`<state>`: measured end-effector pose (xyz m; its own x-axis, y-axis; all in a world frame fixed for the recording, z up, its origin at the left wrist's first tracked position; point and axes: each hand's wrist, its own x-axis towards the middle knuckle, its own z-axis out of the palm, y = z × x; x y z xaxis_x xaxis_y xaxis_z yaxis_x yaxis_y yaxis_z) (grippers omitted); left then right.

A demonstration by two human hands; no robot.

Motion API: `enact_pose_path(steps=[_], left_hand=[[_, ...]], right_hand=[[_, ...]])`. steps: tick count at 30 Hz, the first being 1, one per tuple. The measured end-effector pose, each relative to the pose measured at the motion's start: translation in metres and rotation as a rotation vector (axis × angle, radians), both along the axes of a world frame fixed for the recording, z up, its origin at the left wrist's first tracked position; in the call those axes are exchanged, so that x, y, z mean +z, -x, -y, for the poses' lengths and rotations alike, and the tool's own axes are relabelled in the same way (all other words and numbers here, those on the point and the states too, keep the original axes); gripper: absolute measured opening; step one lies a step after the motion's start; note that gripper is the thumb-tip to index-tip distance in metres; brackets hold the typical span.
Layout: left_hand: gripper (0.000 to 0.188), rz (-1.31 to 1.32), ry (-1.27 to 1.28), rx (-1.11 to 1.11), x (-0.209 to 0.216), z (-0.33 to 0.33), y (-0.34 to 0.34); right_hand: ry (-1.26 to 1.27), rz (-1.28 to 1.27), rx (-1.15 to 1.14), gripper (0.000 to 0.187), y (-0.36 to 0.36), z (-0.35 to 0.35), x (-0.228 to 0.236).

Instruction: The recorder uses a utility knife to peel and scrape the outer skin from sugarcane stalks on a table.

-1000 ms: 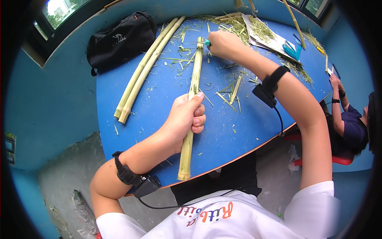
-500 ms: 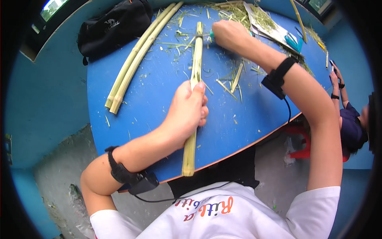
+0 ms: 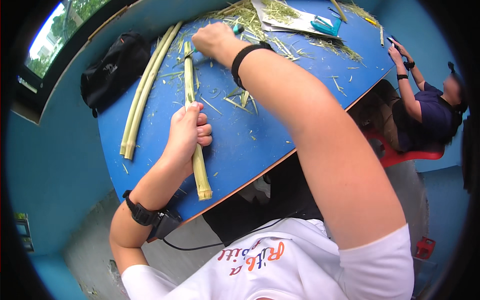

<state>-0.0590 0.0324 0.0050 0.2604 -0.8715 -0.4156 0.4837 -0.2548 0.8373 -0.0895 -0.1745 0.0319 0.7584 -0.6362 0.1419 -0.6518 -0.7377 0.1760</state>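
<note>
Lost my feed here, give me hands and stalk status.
Left hand gripping green stalk mid-length on blue table. Right hand at stalk's far end, teal tool. Shavings around; nothing blocking.

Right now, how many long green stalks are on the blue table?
3. One stalk lies gripped in the left hand, its far end at the right hand. Two stalks lie together beside the black bag. Cuttings may hide others.

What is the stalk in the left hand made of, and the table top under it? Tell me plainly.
The stalk looks like a pale green-yellow plant stem, cane or a palm stalk perhaps: it is fibrous and matt, with a ragged cut end. The left hand holds it in a closed grip. The table top looks like smooth blue laminate or painted board, with a faint sheen and an orange-brown edge.
</note>
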Motion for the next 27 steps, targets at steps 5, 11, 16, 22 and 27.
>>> enact_pose_path(steps=[5, 11, 16, 22, 27], left_hand=[[0.012, -0.020, 0.037, -0.057, -0.001, -0.002, -0.008], [0.015, -0.070, 0.045, -0.104, 0.001, 0.004, -0.011], [0.019, -0.200, 0.071, -0.176, -0.003, 0.003, -0.015], [0.022, -0.247, 0.064, -0.168, 0.001, 0.004, -0.009], [0.023, -0.186, 0.049, -0.170, 0.005, 0.004, -0.009]], right_hand=[[0.019, 0.098, 0.145, 0.017, 0.015, 0.001, -0.012], [0.051, 0.109, 0.210, 0.014, 0.026, -0.002, -0.021], [-0.050, 0.108, 0.105, 0.019, 0.027, -0.010, -0.015], [-0.076, 0.090, 0.059, 0.024, 0.033, -0.006, -0.008], [-0.078, 0.042, 0.084, 0.022, 0.039, 0.005, -0.007]])
